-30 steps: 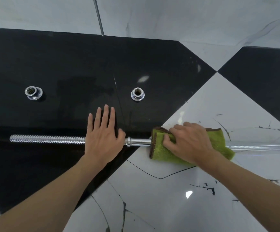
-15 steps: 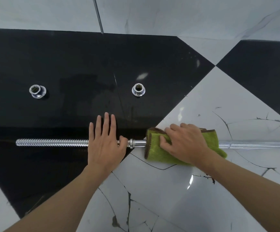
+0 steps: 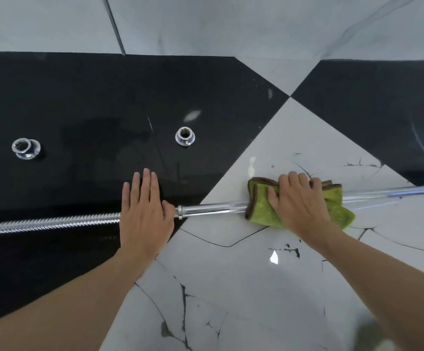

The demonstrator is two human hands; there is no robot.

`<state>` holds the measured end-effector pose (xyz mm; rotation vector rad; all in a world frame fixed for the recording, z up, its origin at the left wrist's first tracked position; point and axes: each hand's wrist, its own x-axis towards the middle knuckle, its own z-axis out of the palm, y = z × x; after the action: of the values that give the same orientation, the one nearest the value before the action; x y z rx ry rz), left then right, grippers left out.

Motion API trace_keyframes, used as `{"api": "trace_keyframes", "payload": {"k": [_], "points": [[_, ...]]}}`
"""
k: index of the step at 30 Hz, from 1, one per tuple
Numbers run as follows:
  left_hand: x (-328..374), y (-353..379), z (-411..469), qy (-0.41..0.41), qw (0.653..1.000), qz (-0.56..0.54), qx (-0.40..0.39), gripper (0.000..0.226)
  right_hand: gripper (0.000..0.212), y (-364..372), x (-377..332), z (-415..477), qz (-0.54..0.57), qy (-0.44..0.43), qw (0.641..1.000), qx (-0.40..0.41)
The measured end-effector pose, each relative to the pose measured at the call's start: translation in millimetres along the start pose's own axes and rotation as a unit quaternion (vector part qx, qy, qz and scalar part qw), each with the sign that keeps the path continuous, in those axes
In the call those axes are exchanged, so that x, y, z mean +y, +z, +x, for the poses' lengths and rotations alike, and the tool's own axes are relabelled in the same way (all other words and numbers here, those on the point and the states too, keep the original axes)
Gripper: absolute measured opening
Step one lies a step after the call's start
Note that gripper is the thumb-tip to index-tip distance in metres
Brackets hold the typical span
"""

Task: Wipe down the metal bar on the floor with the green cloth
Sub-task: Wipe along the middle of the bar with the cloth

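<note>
A long chrome metal bar (image 3: 213,209) lies across the floor from left to right, with a threaded left end and a collar near its middle. My left hand (image 3: 143,212) rests flat on the bar just left of the collar, fingers spread, pinning it down. The folded green cloth (image 3: 264,211) with a brown edge is draped over the bar to the right. My right hand (image 3: 298,201) presses on the cloth and grips it around the bar. The bar's right part runs out of frame.
Two chrome threaded collar nuts stand on the black tile behind the bar, one (image 3: 26,148) at far left and one (image 3: 185,136) near the middle. The floor is glossy black and white marble-pattern tile; a pale wall base runs along the top.
My right hand has slid the green cloth to the right along the bar, baring more shaft beside the collar. My left hand has stayed on the bar.
</note>
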<state>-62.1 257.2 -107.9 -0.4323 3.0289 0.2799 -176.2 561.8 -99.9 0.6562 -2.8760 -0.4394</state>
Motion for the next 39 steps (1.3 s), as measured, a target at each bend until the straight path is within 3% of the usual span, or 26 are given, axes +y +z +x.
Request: {"api": "trace_keyframes", "payload": {"k": [4,7,9,12,17,20,23,28,32,36,39], "points": [[51,-4,1,0.149,0.985,-0.070,0.045,0.050,0.045,10,6,-3,0.064,-0.002,0.998,0.019],[104,14,4,0.187,0.980,-0.066,0.020,0.051,0.044,23,18,-7,0.147,-0.038,0.988,0.037],[132,27,1,0.147,0.989,-0.026,-0.004,0.054,0.043,29,29,-8,0.172,-0.065,0.982,0.044],[158,37,-6,0.001,1.000,0.010,-0.010,0.059,0.043,37,56,-8,0.187,-0.086,0.977,0.050],[189,38,-2,-0.157,0.987,-0.004,-0.040,0.071,0.042,63,141,-15,0.199,-0.089,0.975,0.043],[188,33,10,-0.137,0.987,0.021,-0.080,0.074,0.042,77,203,-18,0.185,-0.080,0.978,0.048],[181,35,19,-0.079,0.993,0.059,-0.062,0.071,0.041,88,232,-12,0.185,-0.069,0.979,0.054],[177,45,35,-0.053,0.997,0.062,-0.017,0.067,0.034,90,197,-2,0.188,-0.075,0.974,0.099],[176,46,48,-0.056,0.997,0.050,0.018,0.067,0.035,70,123,13,0.213,-0.077,0.970,0.093],[172,47,64,-0.052,0.998,0.031,0.016,0.069,0.037,48,49,32,0.226,-0.088,0.965,0.101],[170,47,75,-0.044,0.999,0.016,0.018,0.068,0.039,45,42,42,0.221,-0.094,0.965,0.106]]}}
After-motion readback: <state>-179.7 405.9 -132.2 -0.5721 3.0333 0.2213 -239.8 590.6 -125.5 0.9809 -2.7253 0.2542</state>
